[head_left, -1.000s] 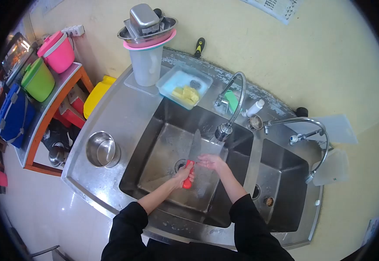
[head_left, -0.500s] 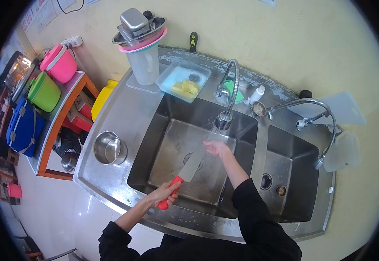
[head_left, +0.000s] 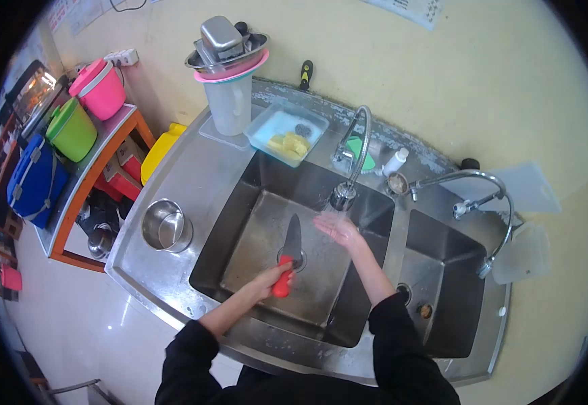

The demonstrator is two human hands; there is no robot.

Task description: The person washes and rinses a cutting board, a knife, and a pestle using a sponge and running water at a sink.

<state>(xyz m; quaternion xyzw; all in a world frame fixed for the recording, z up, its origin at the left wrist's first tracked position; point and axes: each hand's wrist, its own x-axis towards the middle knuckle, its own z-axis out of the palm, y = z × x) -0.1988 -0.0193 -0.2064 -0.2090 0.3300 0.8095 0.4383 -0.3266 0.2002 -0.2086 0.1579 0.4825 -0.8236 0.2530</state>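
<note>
My left hand (head_left: 271, 280) is closed round the red handle of a kitchen knife (head_left: 293, 237). The blade points away from me over the large sink basin (head_left: 246, 246), above the drain. Under the running spray of the left faucet (head_left: 342, 196), my right hand (head_left: 335, 228) is open, with its fingers stretched out and the palm wet. It is apart from the knife and holds nothing.
Left of the basin stands a steel pot (head_left: 166, 226). Behind it are a tub (head_left: 288, 131) with suds and yellow sponges, and a pitcher (head_left: 232, 108) topped with stacked bowls. A smaller basin (head_left: 446, 270) with a second faucet (head_left: 473, 174) lies right.
My right hand has come off the blade and is up under the spray with its palm showing. The knife has shifted and turned, its tip now pointing more straight away from me.
</note>
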